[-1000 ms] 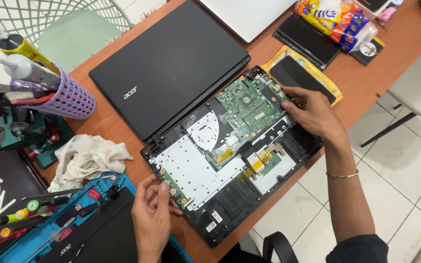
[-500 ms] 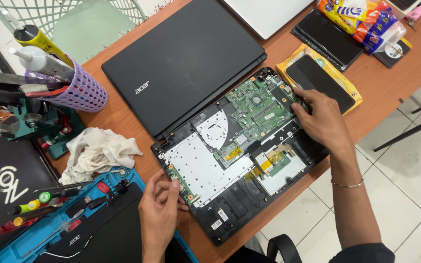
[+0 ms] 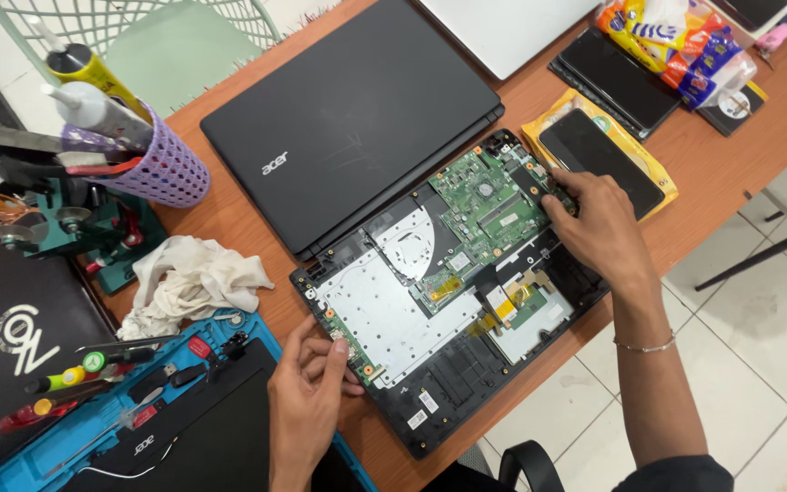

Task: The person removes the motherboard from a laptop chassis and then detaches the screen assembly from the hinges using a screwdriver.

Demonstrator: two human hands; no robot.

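**Both hands on the opened laptop base**

At my far left sits a black case (image 3: 11, 337) with a white emblem, and below it a blue work mat (image 3: 229, 333) carrying small screwdrivers (image 3: 75, 374) with coloured caps and a black laptop panel (image 3: 184, 428). Above the mat stands a purple perforated cup (image 3: 161, 169) stuffed with tubes and tools, with a crumpled white rag (image 3: 193, 282) lying just in front of it.

My left hand (image 3: 307, 401) comes next — fingers curled, their tips resting on the near left edge of the opened laptop base (image 3: 466, 374), beside its silver keyboard plate (image 3: 384, 314). I cannot tell whether it pinches anything small. The base lies diagonally on the brown table (image 3: 712, 182), stretched between my two hands, its bottom cover off and its insides facing up. Just behind it, touching along one long edge, lies a closed black laptop (image 3: 348, 118).

Near the base's middle are the white fan housing (image 3: 407, 241) and the green motherboard (image 3: 489, 200). My right hand (image 3: 598, 228) rests palm down on the far right corner of the base, fingertips bent onto the board's right edge — gripping nothing that I can see. A thin bracelet (image 3: 646, 346) circles that wrist. Just beyond the hand lies a dark tablet (image 3: 589, 150) on a yellow packet, and further right a bundle of bright snack wrappers (image 3: 676, 46).
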